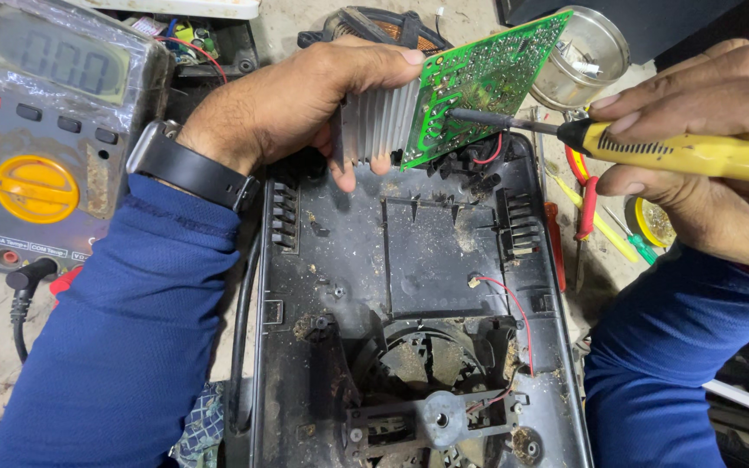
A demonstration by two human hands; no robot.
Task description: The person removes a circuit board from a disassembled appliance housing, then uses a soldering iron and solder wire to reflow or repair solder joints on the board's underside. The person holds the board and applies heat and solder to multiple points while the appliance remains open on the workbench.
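Left hand (305, 95) grips a green circuit board (478, 82) above the black casing (409, 286); right hand (713, 130) clasps a yellow soldering iron (687, 152), tip touching the board.

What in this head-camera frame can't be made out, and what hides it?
- Component side of the green circuit board: faces away; only the solder side shows.
- Finned heat sink: partly covered by the left hand.
- Handle end of the yellow soldering iron: cut off by the right edge, wrapped by the right hand.
- Multimeter: cropped at the left edge.
- Black casing: bottom cut off.
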